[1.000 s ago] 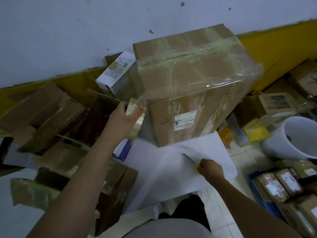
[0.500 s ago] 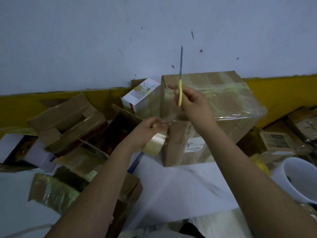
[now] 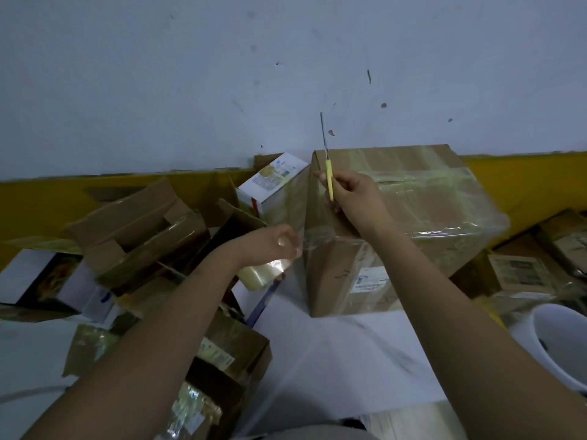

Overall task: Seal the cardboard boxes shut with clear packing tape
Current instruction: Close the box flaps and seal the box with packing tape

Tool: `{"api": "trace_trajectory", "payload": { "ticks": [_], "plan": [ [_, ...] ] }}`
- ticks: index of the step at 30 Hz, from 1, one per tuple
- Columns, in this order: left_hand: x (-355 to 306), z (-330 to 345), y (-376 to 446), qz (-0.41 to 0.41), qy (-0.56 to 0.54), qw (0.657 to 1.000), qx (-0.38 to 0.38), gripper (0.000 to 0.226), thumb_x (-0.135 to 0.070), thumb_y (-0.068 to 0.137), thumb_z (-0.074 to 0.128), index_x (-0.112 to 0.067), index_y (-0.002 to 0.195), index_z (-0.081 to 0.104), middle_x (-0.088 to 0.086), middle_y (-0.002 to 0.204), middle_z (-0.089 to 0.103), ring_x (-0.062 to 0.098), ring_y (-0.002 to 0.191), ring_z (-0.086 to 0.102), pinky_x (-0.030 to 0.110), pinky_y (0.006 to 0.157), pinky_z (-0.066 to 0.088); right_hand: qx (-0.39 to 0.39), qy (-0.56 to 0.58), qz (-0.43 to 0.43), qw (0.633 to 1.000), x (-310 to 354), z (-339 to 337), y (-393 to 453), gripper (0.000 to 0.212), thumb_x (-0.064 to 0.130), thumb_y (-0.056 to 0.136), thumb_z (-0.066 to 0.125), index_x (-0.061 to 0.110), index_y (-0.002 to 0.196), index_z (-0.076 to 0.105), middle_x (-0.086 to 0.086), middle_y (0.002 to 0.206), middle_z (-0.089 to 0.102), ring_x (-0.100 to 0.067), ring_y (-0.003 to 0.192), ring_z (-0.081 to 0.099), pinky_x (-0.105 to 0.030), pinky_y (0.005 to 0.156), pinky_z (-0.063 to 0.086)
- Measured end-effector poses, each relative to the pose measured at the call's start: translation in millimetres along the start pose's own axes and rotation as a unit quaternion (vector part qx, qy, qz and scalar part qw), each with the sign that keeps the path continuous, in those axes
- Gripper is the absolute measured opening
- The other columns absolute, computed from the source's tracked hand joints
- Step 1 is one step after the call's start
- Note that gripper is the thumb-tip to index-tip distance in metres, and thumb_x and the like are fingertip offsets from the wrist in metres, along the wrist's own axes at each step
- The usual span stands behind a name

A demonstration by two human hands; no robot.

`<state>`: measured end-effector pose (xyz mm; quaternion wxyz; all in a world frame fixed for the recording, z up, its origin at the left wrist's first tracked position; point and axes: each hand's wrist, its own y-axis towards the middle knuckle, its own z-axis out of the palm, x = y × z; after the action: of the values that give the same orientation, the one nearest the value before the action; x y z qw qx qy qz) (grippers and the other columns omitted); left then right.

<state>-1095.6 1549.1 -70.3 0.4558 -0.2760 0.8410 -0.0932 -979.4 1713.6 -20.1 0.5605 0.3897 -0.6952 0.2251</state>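
Observation:
A large cardboard box (image 3: 422,198) wrapped in clear tape stands on a white sheet against the wall. My left hand (image 3: 270,246) holds a roll of clear packing tape (image 3: 263,273) just left of the box's near corner, with a stretch of tape running from the roll to the box. My right hand (image 3: 352,195) grips a yellow-handled cutter (image 3: 328,176) over the box's left edge, its blade pointing straight up.
Opened and flattened cardboard boxes (image 3: 136,230) pile up on the left. A small white printed carton (image 3: 273,182) leans behind the big box. A white bucket (image 3: 559,341) stands at the right, with taped parcels (image 3: 521,274) behind it. The white sheet (image 3: 343,354) covers the floor in front.
My right hand rose from the white sheet with the cutter to the box's top left edge. My left hand moved with the tape roll closer to the box's corner.

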Motion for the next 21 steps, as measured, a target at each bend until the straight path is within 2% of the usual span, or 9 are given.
{"api": "trace_trajectory", "payload": {
  "ticks": [3, 5, 7, 10, 12, 14, 16, 18, 21],
  "plan": [
    [-2, -15, -2, 0.017, 0.036, 0.999, -0.004, 0.019, -0.04, 0.094, 0.068, -0.032, 0.111, 0.064, -0.009, 0.117, 0.062, 0.014, 0.102, 0.063, 0.034, 0.089, 0.054, 0.005, -0.031, -0.002, 1.0, 10, 0, -5, 0.019, 0.047, 0.093, 0.061, 0.037, 0.1, 0.075, 0.001, 0.066, 0.051, -0.015, 0.062, 0.043, -0.032, 0.064, 0.04],
    [-7, -20, -8, 0.029, 0.058, 0.998, -0.004, 0.026, -0.037, 0.096, 0.067, -0.031, 0.121, 0.062, -0.01, 0.119, 0.06, 0.013, 0.102, 0.063, 0.035, 0.091, 0.053, 0.018, -0.042, -0.014, 0.999, 20, -4, -19, 0.026, 0.054, 0.092, 0.057, 0.043, 0.112, 0.07, 0.005, 0.074, 0.053, -0.01, 0.066, 0.047, -0.029, 0.066, 0.043],
    [-9, -25, -10, 0.021, 0.041, 0.999, 0.002, 0.034, -0.034, 0.097, 0.065, -0.027, 0.13, 0.058, -0.007, 0.119, 0.064, 0.018, 0.1, 0.069, 0.035, 0.088, 0.055, 0.061, -0.029, -0.01, 0.998, 26, -7, -52, 0.019, 0.056, 0.095, 0.05, 0.05, 0.102, 0.066, 0.019, 0.072, 0.056, -0.001, 0.064, 0.05, -0.023, 0.065, 0.043],
    [-13, -34, -11, 0.022, 0.057, 0.998, 0.035, 0.022, -0.033, 0.098, 0.065, -0.027, 0.119, 0.063, -0.001, 0.125, 0.063, 0.015, 0.09, 0.071, 0.041, 0.089, 0.058, 0.154, -0.034, 0.042, 0.987, 4, -8, -120, 0.022, 0.069, 0.082, 0.046, 0.054, 0.083, 0.062, 0.018, 0.069, 0.058, -0.001, 0.06, 0.05, -0.029, 0.06, 0.044],
    [-17, -40, -12, 0.023, 0.064, 0.997, 0.044, 0.02, -0.032, 0.098, 0.065, -0.029, 0.118, 0.066, -0.004, 0.126, 0.059, 0.013, 0.086, 0.071, 0.038, 0.082, 0.06, 0.194, -0.071, 0.121, 0.971, -24, -2, -151, 0.036, 0.081, 0.073, 0.044, 0.053, 0.088, 0.062, 0.011, 0.076, 0.06, -0.006, 0.064, 0.053, -0.032, 0.061, 0.049],
    [-21, -44, -10, 0.015, 0.054, 0.997, 0.044, 0.017, -0.03, 0.098, 0.065, -0.028, 0.116, 0.067, -0.01, 0.119, 0.056, 0.015, 0.077, 0.075, 0.03, 0.067, 0.061, 0.218, -0.104, 0.185, 0.953, -47, 8, -158, 0.056, 0.089, 0.068, 0.04, 0.052, 0.105, 0.058, 0.007, 0.088, 0.061, -0.011, 0.065, 0.053, -0.029, 0.063, 0.052],
    [-24, -47, -8, 0.009, 0.062, 0.997, 0.035, 0.015, -0.031, 0.097, 0.066, -0.03, 0.113, 0.067, -0.009, 0.119, 0.054, 0.016, 0.078, 0.076, 0.028, 0.064, 0.06, 0.221, -0.1, 0.235, 0.941, -55, 18, -148, 0.072, 0.09, 0.074, 0.039, 0.041, 0.127, 0.051, 0.003, 0.105, 0.062, -0.014, 0.069, 0.056, -0.026, 0.064, 0.055],
    [-24, -50, -3, 0.024, 0.109, 0.993, 0.027, 0.014, -0.034, 0.096, 0.067, -0.033, 0.11, 0.068, -0.006, 0.124, 0.056, 0.015, 0.096, 0.07, 0.028, 0.07, 0.058, 0.213, -0.093, 0.256, 0.938, -51, 27, -132, 0.057, 0.077, 0.086, 0.039, 0.04, 0.129, 0.045, -0.004, 0.113, 0.059, -0.016, 0.077, 0.059, -0.028, 0.066, 0.058],
    [-26, -52, -2, 0.029, 0.152, 0.988, 0.022, 0.018, -0.038, 0.096, 0.066, -0.033, 0.113, 0.066, -0.014, 0.12, 0.054, 0.012, 0.108, 0.06, 0.027, 0.077, 0.055, 0.187, -0.041, 0.265, 0.945, -42, 39, -110, 0.048, 0.068, 0.092, 0.042, 0.035, 0.125, 0.05, -0.002, 0.103, 0.058, -0.018, 0.083, 0.061, -0.027, 0.062, 0.054]
  ]
}}
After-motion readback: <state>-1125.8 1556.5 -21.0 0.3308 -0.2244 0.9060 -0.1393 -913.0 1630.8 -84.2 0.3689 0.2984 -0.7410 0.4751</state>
